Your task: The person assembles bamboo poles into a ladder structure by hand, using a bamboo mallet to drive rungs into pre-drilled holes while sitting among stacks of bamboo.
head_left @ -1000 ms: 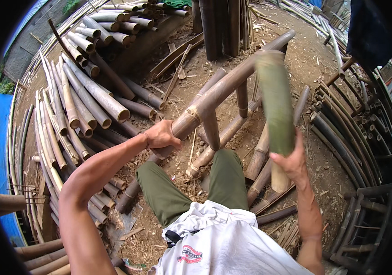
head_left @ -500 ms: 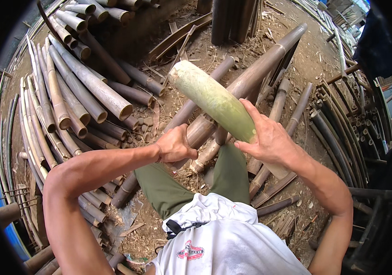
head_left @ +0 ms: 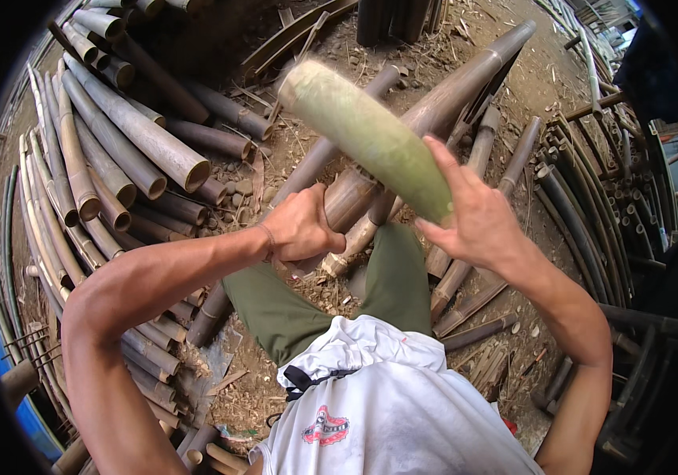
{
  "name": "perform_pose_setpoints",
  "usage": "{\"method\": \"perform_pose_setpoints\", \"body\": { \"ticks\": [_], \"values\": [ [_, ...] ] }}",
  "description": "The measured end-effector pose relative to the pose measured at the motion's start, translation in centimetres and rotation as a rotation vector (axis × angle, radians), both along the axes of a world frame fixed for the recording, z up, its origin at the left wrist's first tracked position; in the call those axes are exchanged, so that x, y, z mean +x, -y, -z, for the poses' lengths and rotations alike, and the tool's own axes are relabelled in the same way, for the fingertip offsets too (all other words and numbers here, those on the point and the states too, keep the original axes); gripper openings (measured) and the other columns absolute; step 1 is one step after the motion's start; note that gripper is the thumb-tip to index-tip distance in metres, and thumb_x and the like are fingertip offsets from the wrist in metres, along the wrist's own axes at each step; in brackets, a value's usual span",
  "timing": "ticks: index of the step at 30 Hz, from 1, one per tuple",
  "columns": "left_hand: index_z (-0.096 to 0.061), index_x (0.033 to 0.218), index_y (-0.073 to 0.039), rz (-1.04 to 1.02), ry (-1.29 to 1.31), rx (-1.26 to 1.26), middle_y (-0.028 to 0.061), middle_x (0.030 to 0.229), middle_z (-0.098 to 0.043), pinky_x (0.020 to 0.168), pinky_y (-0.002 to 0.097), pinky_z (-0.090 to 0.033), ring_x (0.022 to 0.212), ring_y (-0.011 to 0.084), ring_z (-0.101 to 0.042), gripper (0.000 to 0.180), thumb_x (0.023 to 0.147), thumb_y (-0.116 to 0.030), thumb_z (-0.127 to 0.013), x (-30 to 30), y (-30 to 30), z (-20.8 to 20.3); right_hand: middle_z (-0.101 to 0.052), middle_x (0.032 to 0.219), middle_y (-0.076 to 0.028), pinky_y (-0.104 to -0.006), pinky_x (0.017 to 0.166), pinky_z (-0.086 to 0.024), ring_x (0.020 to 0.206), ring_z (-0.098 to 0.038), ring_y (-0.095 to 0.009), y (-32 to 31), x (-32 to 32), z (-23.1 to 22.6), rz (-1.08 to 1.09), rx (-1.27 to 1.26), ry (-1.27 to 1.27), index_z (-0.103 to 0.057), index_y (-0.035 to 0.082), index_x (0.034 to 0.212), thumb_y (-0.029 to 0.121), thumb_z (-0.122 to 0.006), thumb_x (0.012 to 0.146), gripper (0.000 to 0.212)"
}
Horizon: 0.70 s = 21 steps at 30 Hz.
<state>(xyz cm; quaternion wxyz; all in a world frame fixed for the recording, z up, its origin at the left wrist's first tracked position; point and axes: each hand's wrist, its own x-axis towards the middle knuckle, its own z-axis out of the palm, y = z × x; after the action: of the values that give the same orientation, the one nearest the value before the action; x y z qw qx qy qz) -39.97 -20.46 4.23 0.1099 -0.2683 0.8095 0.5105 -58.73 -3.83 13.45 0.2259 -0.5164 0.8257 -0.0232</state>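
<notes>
A thick, pale-green cylinder (head_left: 371,134), likely a length of bamboo, is held by its near end in my right hand (head_left: 481,210). My thumb and fingers spread around it, and its far end, slightly blurred, points up and left. Below it, a long brown bamboo pole (head_left: 458,91) slants from the upper right down between my knees. My left hand (head_left: 303,226) is closed in a fist at the pole's near part, just left of the green cylinder. What its fingers wrap around is hidden.
Stacked bamboo poles (head_left: 149,142) fill the left side, cut ends toward me. More dark poles (head_left: 577,226) lie at the right. Thick upright bamboo pieces (head_left: 390,24) stand at the top. Loose poles (head_left: 478,154), chips and splinters cover the dirt floor (head_left: 513,87).
My right hand has shifted slightly right, and the green cylinder's far end has moved up and left. My left hand stays at the pole. The whole view has shifted a little.
</notes>
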Motion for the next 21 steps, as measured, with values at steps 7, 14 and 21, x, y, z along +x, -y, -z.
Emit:
{"method": "perform_pose_setpoints", "body": {
  "ticks": [7,14,21],
  "values": [
    [-0.055,0.099,0.008,0.013,-0.031,0.005,0.0261,0.089,-0.066,0.079,0.0398,-0.052,0.087,0.0345,-0.066,0.059,0.061,-0.032,-0.074,-0.2,0.4,0.4,-0.055,0.127,-0.026,-0.0421,0.1,-0.046,0.119,-0.055,-0.039,0.4,-0.5,-2.0,-0.062,-0.23,0.055,-0.02,0.013,0.151,0.023,-0.077,0.071,0.098],
    [-0.056,0.101,0.008,0.027,-0.007,0.0,0.0247,0.092,-0.065,0.08,0.0399,-0.051,0.089,0.0339,-0.066,0.06,0.06,-0.032,-0.074,-0.4,0.3,0.9,-0.057,0.111,-0.025,-0.045,0.091,-0.052,0.098,-0.063,-0.041,0.0,-0.3,-0.6,-0.134,-0.442,-0.02,-0.021,0.012,0.15,0.023,-0.078,0.071,0.098],
    [-0.056,0.102,0.007,0.004,-0.11,0.097,0.0208,0.089,-0.065,0.078,0.0373,-0.051,0.087,0.0297,-0.065,0.06,0.059,-0.03,-0.075,-0.1,0.8,2.0,-0.053,0.129,-0.027,-0.0479,0.101,-0.046,0.112,-0.058,-0.045,0.5,-0.6,-0.3,-0.058,-0.289,0.087,-0.025,0.014,0.148,0.022,-0.077,0.069,0.094]
  ]
}}
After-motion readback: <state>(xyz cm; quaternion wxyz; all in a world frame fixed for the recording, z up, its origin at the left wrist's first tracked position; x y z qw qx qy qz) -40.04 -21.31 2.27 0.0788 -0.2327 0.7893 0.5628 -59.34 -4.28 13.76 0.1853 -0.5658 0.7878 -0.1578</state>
